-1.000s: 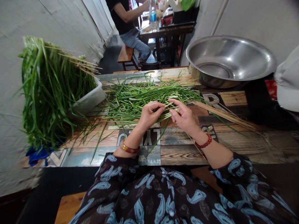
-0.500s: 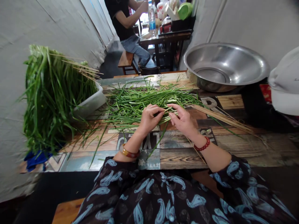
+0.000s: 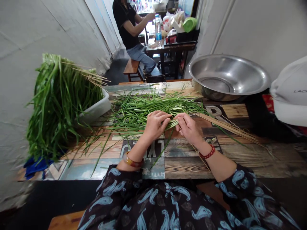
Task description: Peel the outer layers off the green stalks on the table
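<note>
My left hand (image 3: 157, 125) is closed over a few garlic chives (image 3: 173, 124), whose pale ends stick out to the right between my hands. Close beside it, my right hand (image 3: 189, 127) is pinched at those ends. A thin bamboo skewer (image 3: 200, 158) runs out from under my right palm toward the table's front edge; its other end is hidden among my fingers. Behind my hands a loose heap of garlic chives (image 3: 144, 107) spreads across the table. Several more bamboo skewers (image 3: 226, 126) lie bundled to the right of my right hand.
At left, a white plastic tub (image 3: 96, 110) carries a tall stack of skewered chives (image 3: 57, 102). A steel basin (image 3: 251, 80) stands at back right, near a white cap (image 3: 291, 92). Blue cloth (image 3: 35, 167) lies front left. Beyond, a person (image 3: 130, 28) sits at another table.
My right fingers have closed in from a more spread pinch, nearer my left hand at the chive ends. The camera view has shifted slightly upward.
</note>
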Motion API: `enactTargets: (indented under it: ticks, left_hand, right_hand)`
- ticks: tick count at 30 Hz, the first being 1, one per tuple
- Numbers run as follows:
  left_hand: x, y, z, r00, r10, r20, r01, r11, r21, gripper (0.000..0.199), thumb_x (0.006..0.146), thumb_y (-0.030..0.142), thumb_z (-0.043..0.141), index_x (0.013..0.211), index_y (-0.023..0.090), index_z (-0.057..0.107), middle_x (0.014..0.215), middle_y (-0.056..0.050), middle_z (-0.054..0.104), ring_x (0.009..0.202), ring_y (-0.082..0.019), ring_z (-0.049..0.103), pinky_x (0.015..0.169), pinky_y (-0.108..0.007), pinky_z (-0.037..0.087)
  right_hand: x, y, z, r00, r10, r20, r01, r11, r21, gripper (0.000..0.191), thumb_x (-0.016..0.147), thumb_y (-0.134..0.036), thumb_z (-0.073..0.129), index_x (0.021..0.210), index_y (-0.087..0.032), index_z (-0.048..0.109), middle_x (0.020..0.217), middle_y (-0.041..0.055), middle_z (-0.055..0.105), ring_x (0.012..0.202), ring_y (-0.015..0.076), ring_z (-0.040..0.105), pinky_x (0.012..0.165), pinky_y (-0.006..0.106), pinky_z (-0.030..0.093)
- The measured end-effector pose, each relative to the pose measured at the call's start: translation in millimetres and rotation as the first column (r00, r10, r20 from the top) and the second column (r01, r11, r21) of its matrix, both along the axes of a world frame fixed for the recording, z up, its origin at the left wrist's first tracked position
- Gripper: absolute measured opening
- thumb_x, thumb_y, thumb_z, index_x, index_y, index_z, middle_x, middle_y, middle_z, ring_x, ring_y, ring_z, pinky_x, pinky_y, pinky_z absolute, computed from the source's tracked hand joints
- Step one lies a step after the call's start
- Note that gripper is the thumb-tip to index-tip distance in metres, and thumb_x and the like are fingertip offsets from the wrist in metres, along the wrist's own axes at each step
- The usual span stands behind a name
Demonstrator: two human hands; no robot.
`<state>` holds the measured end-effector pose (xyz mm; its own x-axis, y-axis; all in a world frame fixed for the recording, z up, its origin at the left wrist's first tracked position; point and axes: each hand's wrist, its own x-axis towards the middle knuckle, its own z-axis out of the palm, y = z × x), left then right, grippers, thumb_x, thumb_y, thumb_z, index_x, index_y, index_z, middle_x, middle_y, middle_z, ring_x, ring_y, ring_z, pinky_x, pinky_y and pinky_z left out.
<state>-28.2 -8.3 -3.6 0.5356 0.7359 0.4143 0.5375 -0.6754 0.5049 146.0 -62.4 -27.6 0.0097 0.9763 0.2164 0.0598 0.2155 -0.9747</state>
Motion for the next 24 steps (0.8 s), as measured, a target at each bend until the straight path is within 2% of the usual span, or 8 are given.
enactTargets:
  ticks: [3, 4, 6, 9, 12, 14, 19, 24]
  left_hand:
    - [2, -4, 1.5, 0.995, -0.046, -0.086, 0.047, 0.999, 0.009, 0.027, 0.098, 0.035, 0.052, 0.112, 0.022, 0.071, 0.114, -0.008, 0.074, 0.126, -0.029, 0.055, 0.114, -0.056, 0.023]
    - [3, -5, 1.0, 0.991, -0.090, -0.099, 0.089, 0.996, -0.014, 0.026, 0.098, 0.036, 0.052, 0.110, 0.022, 0.070, 0.114, -0.008, 0.074, 0.125, -0.028, 0.057, 0.116, -0.057, 0.020]
    - [3, -4, -0.9, 0.981, -0.167, -0.097, 0.159, 0.984, -0.082, 0.025, 0.099, 0.035, 0.050, 0.096, 0.020, 0.069, 0.098, -0.005, 0.075, 0.105, -0.022, 0.065, 0.116, -0.053, 0.024]
    - [1, -1, -3.4, 0.988, -0.151, -0.045, 0.144, 0.980, -0.135, 0.034, 0.099, 0.034, 0.046, 0.073, 0.019, 0.061, 0.067, 0.001, 0.064, 0.069, -0.014, 0.060, 0.094, -0.036, 0.045]
    - [-1, 1, -3.8, 0.998, -0.066, -0.014, 0.064, 0.992, -0.108, 0.036, 0.098, 0.035, 0.046, 0.067, 0.019, 0.053, 0.063, 0.001, 0.056, 0.064, -0.014, 0.052, 0.065, -0.026, 0.040]
    - [0, 1, -3.8, 0.998, -0.043, -0.039, 0.039, 0.995, -0.090, 0.035, 0.098, 0.034, 0.047, 0.066, 0.019, 0.050, 0.063, 0.001, 0.053, 0.064, -0.014, 0.050, 0.062, -0.026, 0.034]
    - [5, -1, -6.5, 0.994, -0.066, -0.088, 0.057, 0.992, -0.109, 0.038, 0.099, 0.030, 0.046, 0.063, 0.018, 0.045, 0.060, 0.002, 0.048, 0.063, -0.014, 0.044, 0.068, -0.027, 0.033]
    - [2, 1, -6.4, 0.990, -0.123, -0.068, 0.109, 0.978, -0.180, 0.042, 0.098, 0.035, 0.046, 0.060, 0.018, 0.046, 0.056, 0.004, 0.047, 0.059, -0.012, 0.042, 0.075, -0.027, 0.037]
  right_hand:
    - [-1, -1, -0.3, 1.000, 0.015, -0.014, -0.014, 1.000, 0.007, 0.039, 0.099, -0.057, 0.041, 0.103, -0.020, 0.054, 0.060, -0.0069, 0.052, 0.041, 0.0072, 0.042, 0.041, 0.020, 0.033]
    - [-1, -2, -1.0, 1.000, 0.011, -0.012, -0.011, 1.000, 0.006, 0.039, 0.099, -0.057, 0.040, 0.104, -0.020, 0.053, 0.060, -0.0069, 0.053, 0.042, 0.0072, 0.042, 0.042, 0.020, 0.033]
    - [-1, -2, -2.5, 1.000, 0.018, -0.006, -0.018, 1.000, 0.005, 0.039, 0.099, -0.055, 0.040, 0.109, -0.020, 0.053, 0.062, -0.0067, 0.054, 0.043, 0.0073, 0.044, 0.042, 0.020, 0.034]
    - [-2, -2, -4.1, 0.997, 0.061, 0.041, -0.062, 0.998, 0.024, 0.039, 0.100, -0.048, 0.043, 0.123, -0.018, 0.051, 0.066, -0.0061, 0.055, 0.045, 0.0074, 0.045, 0.045, 0.020, 0.037]
    - [-4, -1, -5.0, 0.989, 0.045, 0.144, -0.056, 0.995, 0.077, 0.045, 0.099, -0.037, 0.047, 0.139, -0.016, 0.045, 0.062, -0.0070, 0.052, 0.051, 0.0094, 0.047, 0.053, 0.022, 0.040]
    - [-5, 0, -6.0, 0.980, -0.002, 0.197, -0.019, 0.995, 0.102, 0.048, 0.097, -0.031, 0.047, 0.143, -0.016, 0.044, 0.058, -0.0078, 0.049, 0.052, 0.0104, 0.046, 0.055, 0.023, 0.040]
    - [-8, 1, -10.3, 0.972, -0.063, 0.227, 0.039, 0.993, 0.108, 0.043, 0.094, -0.027, 0.046, 0.136, -0.017, 0.049, 0.054, -0.0084, 0.046, 0.048, 0.0110, 0.042, 0.051, 0.024, 0.036]
    - [-7, 2, -9.8, 0.974, -0.073, 0.215, 0.054, 0.994, 0.093, 0.026, 0.091, -0.027, 0.049, 0.116, -0.018, 0.053, 0.052, -0.0096, 0.046, 0.046, 0.0101, 0.042, 0.050, 0.023, 0.034]
